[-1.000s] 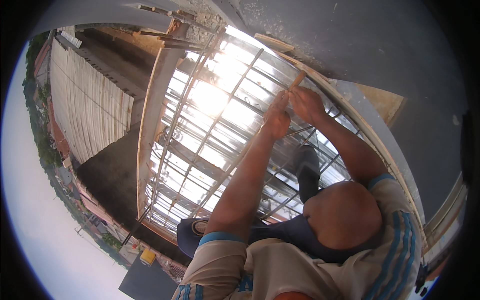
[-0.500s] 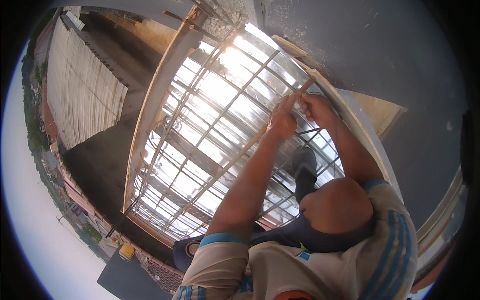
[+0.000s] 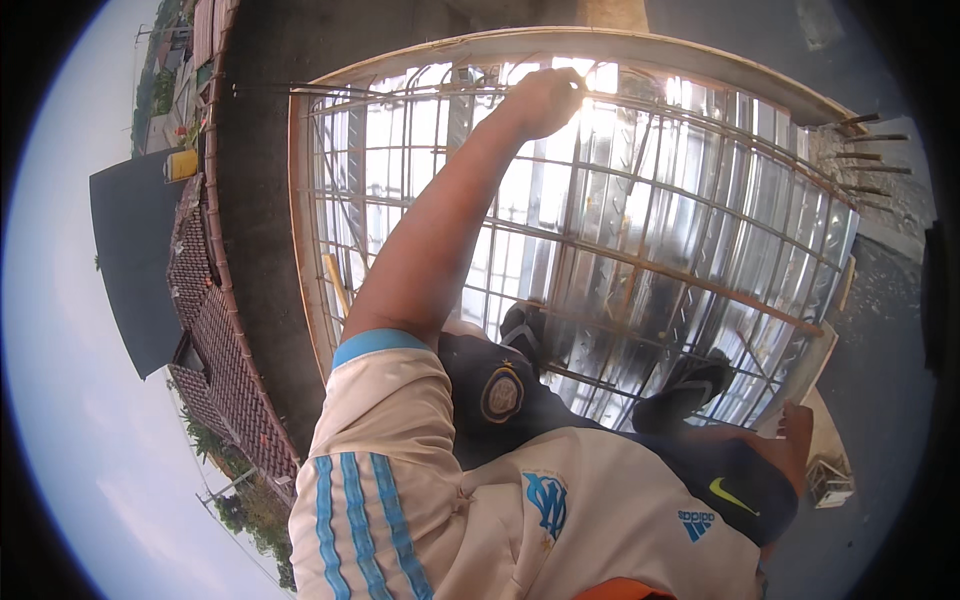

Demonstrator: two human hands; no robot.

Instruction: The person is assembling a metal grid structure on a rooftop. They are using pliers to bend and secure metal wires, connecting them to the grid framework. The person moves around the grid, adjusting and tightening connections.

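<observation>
My left arm stretches forward across a grid of steel reinforcing bars (image 3: 640,262). My left hand (image 3: 548,103) is closed at a rebar (image 3: 660,104) along the far side; glare hides part of the fingers' contact. Low at the right, beside my bent knee, is my right hand (image 3: 796,430), small in view with its fingers drawn together. A small pale bit shows next to it, too indistinct to name. Shiny ribbed metal sheeting (image 3: 610,215) lies beneath the bars.
My feet in dark footwear (image 3: 685,390) stand within the grid. Wooden form boards (image 3: 440,48) border it. Several rusty bar ends (image 3: 868,156) stick out at the right. Beyond the left board is a drop toward tiled roofs (image 3: 228,345). A grey slab (image 3: 880,330) lies to the right.
My view has swung round. The hands, together on a rusty bar before, are now apart: the left reaches to the far side, the right is down by my knee.
</observation>
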